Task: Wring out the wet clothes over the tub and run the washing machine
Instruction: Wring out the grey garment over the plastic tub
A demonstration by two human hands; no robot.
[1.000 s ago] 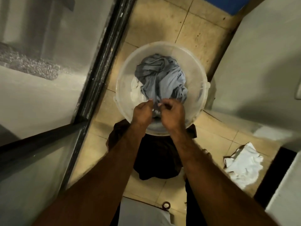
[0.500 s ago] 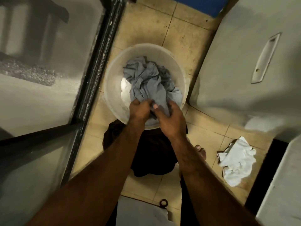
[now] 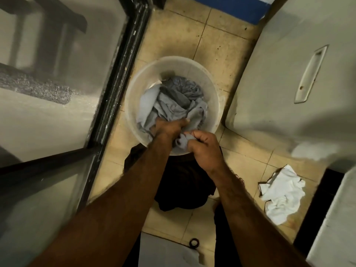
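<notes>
Left hand [image 3: 169, 128], right hand [image 3: 204, 146], forearms bare

Left hand [image 3: 169, 127] and right hand [image 3: 204, 146] both grip grey cloth [image 3: 173, 105] over the white tub [image 3: 133, 105].

My left hand [image 3: 169, 127]: fingers curled downward, gripping the grey cloth [image 3: 171, 106]. My left forearm [image 3: 134, 189]: bare, stretched forward. My right hand [image 3: 205, 146]: fist closed on a bunch of the same cloth, just beside the left hand. My right forearm [image 3: 240, 199]: bare, extended.
</notes>
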